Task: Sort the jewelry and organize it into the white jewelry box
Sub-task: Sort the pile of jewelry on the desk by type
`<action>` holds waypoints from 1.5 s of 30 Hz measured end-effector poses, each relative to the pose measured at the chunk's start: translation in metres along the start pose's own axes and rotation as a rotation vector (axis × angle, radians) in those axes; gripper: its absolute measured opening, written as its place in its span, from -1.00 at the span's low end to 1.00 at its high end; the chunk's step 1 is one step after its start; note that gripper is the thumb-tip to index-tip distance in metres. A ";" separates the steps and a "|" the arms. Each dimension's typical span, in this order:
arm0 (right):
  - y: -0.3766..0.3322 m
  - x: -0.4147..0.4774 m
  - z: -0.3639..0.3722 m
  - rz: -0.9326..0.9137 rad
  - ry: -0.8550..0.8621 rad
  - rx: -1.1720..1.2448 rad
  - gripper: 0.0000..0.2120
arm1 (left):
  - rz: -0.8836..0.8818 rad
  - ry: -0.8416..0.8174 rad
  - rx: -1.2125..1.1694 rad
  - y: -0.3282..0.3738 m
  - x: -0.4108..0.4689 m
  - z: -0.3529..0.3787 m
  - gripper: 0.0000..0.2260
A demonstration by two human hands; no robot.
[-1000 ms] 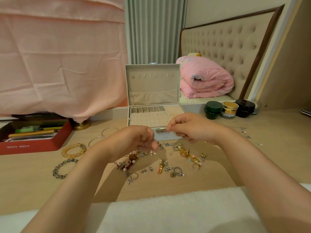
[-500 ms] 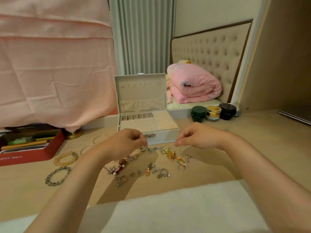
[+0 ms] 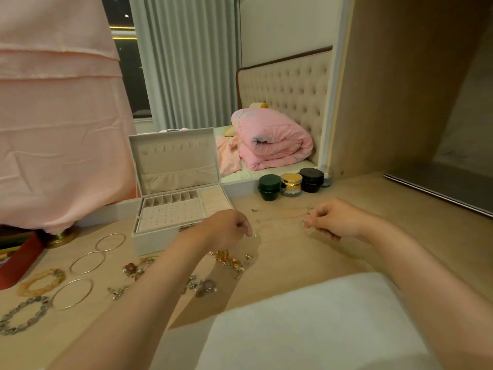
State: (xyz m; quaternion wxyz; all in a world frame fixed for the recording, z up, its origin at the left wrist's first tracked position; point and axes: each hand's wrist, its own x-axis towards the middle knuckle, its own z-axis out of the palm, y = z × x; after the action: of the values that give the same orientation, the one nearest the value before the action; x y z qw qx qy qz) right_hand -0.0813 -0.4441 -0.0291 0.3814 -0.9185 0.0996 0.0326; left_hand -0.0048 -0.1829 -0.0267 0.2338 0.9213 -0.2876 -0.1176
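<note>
Holding a thin, pale chain (image 3: 280, 221), faint against the table (image 3: 346, 257). Left hand (image 3: 226, 228) is pinching one end with curled fingers, and right hand (image 3: 333, 220) is pinching the other. Chain is hanging at 3 o'clock from the open white jewelry box (image 3: 160, 241), with loose jewelry (image 3: 229, 260) lying at 5 o'clock.

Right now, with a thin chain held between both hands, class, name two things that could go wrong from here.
1. The chain looks very fine and runs between the fingers of the left hand and the right hand. Pulling the hands further apart might snap or knot it.
2. The left forearm passes right over the pile of small jewelry. Lowering it could scatter pieces across the table.
</note>
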 end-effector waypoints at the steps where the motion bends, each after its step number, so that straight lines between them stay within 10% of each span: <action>1: 0.010 0.002 -0.003 0.022 0.026 -0.007 -0.81 | 0.007 -0.001 0.025 0.003 0.010 0.007 -0.74; 23: 0.065 0.013 -0.035 -0.028 0.191 -0.238 -0.82 | 0.139 0.079 0.202 -0.008 0.050 0.042 -0.67; 39: 0.055 0.009 -0.014 0.057 0.000 -0.483 -0.87 | 0.031 -0.009 0.317 0.004 0.045 0.040 -0.76; 45: 0.034 0.007 -0.005 -0.036 0.060 -0.110 -0.84 | 0.131 0.172 0.084 0.005 0.020 0.025 -0.86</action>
State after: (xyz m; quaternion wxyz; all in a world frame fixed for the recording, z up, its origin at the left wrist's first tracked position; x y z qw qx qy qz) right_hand -0.0816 -0.4721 -0.0504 0.3277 -0.9402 0.0925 0.0037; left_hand 0.0004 -0.2072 -0.0477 0.2257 0.9164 -0.3305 -0.0103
